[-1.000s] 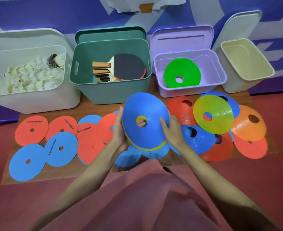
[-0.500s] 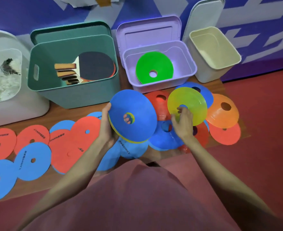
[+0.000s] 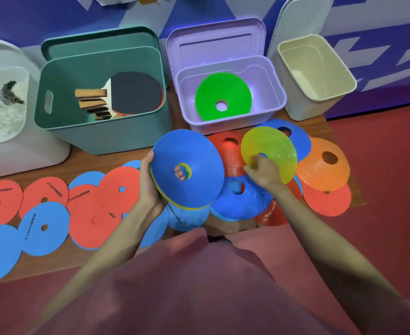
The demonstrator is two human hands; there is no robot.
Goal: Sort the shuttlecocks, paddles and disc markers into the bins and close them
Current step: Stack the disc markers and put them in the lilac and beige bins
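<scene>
Looking down from my head camera, my left hand [image 3: 148,184] grips a small stack of cone markers tilted up on edge, the blue cone marker [image 3: 187,169] on top facing me, a yellow rim showing under its lower edge, and my fingertips [image 3: 180,172] visible through its centre hole. My right hand [image 3: 263,174] pinches the yellow cone marker [image 3: 270,152] at its centre hole, thumb on the near face, and the marker stands tilted above the heap. Under it lie a red cone marker [image 3: 228,147], another blue one [image 3: 242,201] and an orange cone marker [image 3: 325,165], overlapping each other on the wooden board [image 3: 97,160]. To my left the flat disc markers are spread over the board, red ones [image 3: 95,213] and blue ones [image 3: 43,228] overlapping, some with printed lettering. Along the back stand four open bins, each with its lid propped behind: the white bin [image 3: 30,151] with shuttlecocks [image 3: 1,112] inside, the teal bin [image 3: 117,134] holding paddles [image 3: 126,93] stacked with handles to the left, the lilac bin [image 3: 274,76] with a green cone marker [image 3: 223,93] leaning inside, and the cream bin [image 3: 303,102]. My pink-clad lap [image 3: 199,286] fills the bottom of the view, on a red floor [image 3: 380,189].
</scene>
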